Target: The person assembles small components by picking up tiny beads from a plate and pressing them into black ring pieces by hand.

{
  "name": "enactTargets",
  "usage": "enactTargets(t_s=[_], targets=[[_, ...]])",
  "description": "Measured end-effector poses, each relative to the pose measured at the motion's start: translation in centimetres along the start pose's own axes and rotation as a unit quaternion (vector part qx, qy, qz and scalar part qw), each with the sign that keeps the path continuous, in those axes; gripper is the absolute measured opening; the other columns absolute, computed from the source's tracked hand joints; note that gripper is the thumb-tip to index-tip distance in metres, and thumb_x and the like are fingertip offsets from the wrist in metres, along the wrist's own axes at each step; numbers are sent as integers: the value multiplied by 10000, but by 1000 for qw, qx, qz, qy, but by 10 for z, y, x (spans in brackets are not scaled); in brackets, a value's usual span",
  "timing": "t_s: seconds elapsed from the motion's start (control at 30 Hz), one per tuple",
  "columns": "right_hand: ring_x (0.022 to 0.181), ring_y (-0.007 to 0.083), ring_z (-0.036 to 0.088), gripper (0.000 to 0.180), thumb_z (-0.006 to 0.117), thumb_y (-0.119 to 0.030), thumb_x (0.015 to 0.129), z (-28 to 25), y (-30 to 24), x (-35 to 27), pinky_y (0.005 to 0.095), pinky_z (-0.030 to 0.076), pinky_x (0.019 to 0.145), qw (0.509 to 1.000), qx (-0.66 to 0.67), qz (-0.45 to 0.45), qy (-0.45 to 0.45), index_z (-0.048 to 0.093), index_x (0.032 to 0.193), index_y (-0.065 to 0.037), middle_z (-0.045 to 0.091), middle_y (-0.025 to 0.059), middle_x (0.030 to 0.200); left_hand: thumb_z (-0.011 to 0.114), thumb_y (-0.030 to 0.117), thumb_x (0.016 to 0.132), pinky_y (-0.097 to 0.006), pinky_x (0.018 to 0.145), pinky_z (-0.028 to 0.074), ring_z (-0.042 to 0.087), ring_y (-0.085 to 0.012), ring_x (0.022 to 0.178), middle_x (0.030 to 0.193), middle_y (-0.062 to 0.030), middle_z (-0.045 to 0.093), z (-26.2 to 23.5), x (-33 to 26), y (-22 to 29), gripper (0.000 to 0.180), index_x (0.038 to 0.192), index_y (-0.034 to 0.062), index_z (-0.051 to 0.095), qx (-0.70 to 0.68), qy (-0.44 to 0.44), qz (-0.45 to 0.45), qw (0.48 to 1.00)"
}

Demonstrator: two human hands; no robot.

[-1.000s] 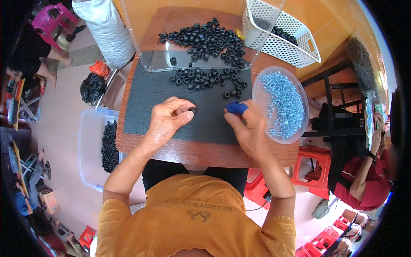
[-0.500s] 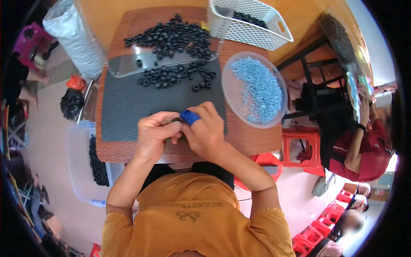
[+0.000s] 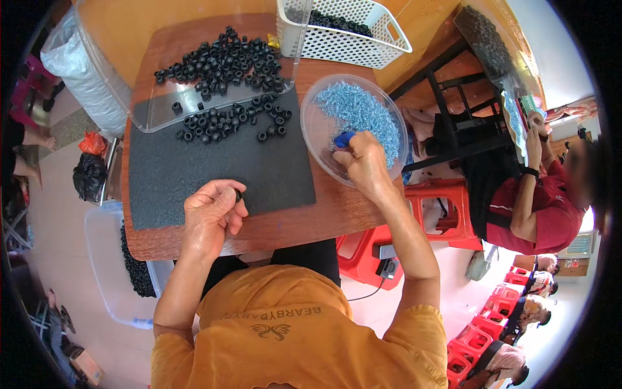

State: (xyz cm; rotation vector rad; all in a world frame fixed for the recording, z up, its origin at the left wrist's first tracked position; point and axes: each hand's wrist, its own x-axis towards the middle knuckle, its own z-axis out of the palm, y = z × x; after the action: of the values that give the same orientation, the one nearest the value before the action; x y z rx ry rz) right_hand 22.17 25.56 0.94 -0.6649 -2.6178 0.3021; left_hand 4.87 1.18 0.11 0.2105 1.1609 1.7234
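My left hand (image 3: 214, 211) is above the near edge of the dark mat (image 3: 168, 191), its fingers closed on a small black ring-shaped part (image 3: 238, 194). At the shallow clear bowl (image 3: 317, 155), my right hand (image 3: 365, 162) reaches in over the near left rim. A blue covering (image 3: 343, 139) sits on one of its fingers. The right fingers are curled in toward the thumb, and what they grip, if anything, is hidden. Many tiny light-blue pieces (image 3: 369, 110) lie in the bowl. Loose black ring-shaped parts (image 3: 210, 126) are spread on the far part of the mat.
A clear plastic tray (image 3: 152, 123) lies tilted at the far side, with more black parts. Behind it stands a white perforated basket (image 3: 350, 42). Red stools (image 3: 440, 207) and a seated co-worker in a red shirt (image 3: 551, 207) are at the right. A clear bin (image 3: 107, 266) stands lower left.
My right hand has left my left hand and moved right into the bowl. The left hand keeps the black part. The whole view has shifted, with the table now further left.
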Motion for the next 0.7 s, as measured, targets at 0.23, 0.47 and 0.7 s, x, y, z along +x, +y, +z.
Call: enactTargets(t_s=[0.23,0.47,0.7], targets=[[713,325,519,157,705,-8,647,-8,1,12,410,429,631,994,66,22,80,552,679,6,553,142,700,585,110,898,-245,447,468,599,-149,549,772,-162,651,-2,-3,-4,185,996,-47,593,-11,0,17,1000],[705,325,508,240,722,14,582,-1,16,10,409,423,606,997,12,-79,-4,486,622,1,523,124,675,592,82,887,-259,463,488,632,-171,586,803,-188,659,-4,-1,-6,166,995,-44,594,-5,-16,18,1000],[708,316,502,231,710,21,576,7,15,10,413,429,602,992,-23,-121,-9,486,617,-13,527,128,693,592,88,885,-258,457,486,617,-171,561,789,-179,655,0,-3,-6,171,990,-47,592,3,-9,14,1000]])
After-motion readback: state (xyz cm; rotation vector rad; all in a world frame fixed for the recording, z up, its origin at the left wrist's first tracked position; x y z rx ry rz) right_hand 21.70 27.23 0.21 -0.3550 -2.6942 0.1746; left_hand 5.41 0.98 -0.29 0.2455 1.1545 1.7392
